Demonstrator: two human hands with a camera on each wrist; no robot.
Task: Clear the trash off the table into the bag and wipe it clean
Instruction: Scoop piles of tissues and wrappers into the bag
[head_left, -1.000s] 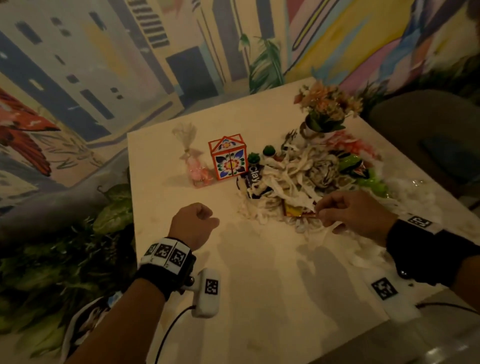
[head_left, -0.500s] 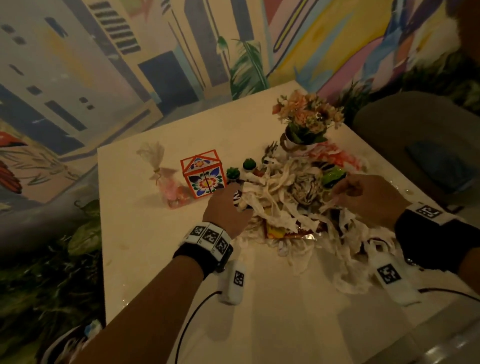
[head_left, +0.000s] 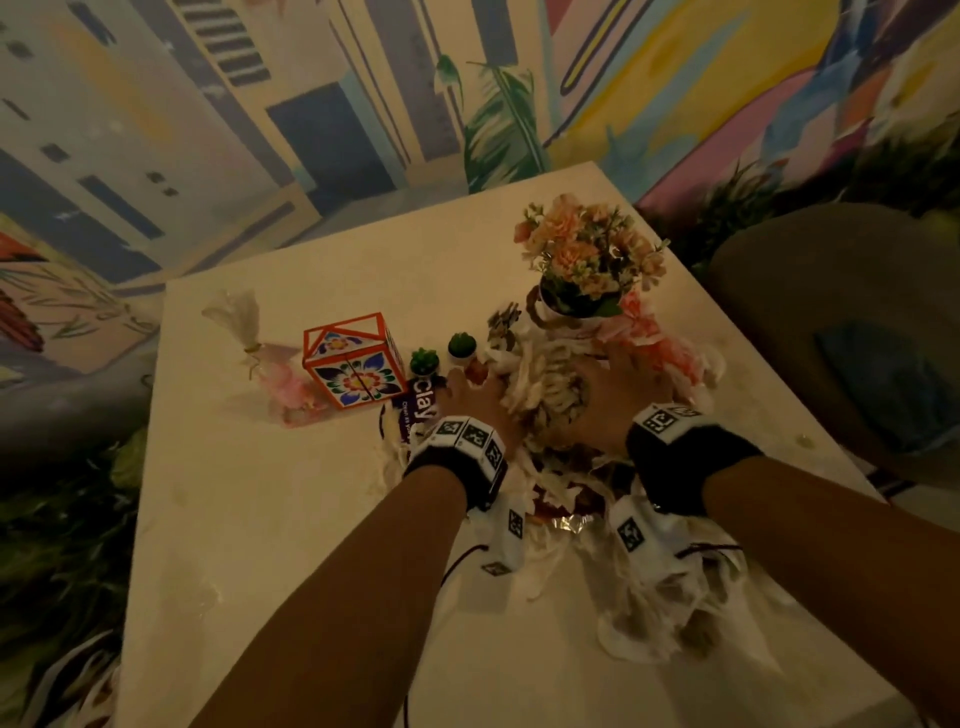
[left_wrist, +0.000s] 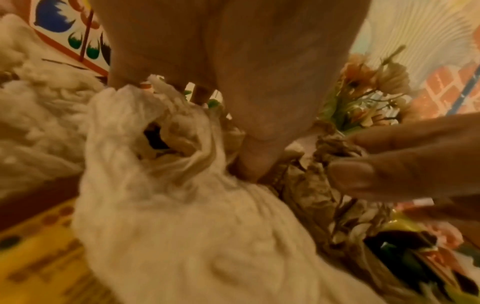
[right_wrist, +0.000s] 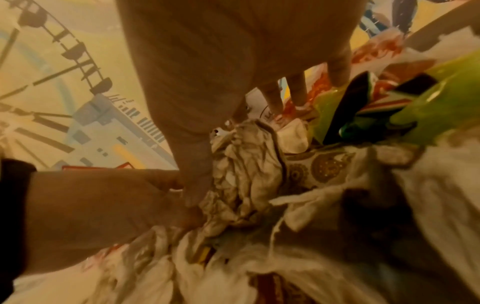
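Left hand (head_left: 475, 397) and right hand (head_left: 613, 402) both dug into the shredded-paper trash pile (head_left: 540, 384), fingers curled round clumps of it, thumbs nearly touching. Green wrapper (right_wrist: 405, 98) just right of the right fingers. Patterned box (head_left: 353, 361) and two mini cacti (head_left: 441, 353) left of the left hand; flower pot (head_left: 587, 270) beyond. All on the table (head_left: 260, 519).

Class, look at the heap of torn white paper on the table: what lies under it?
Under the paper heap a yellow printed packet and crinkled foil peek out. Both hands and paper cover whatever else lies beneath.
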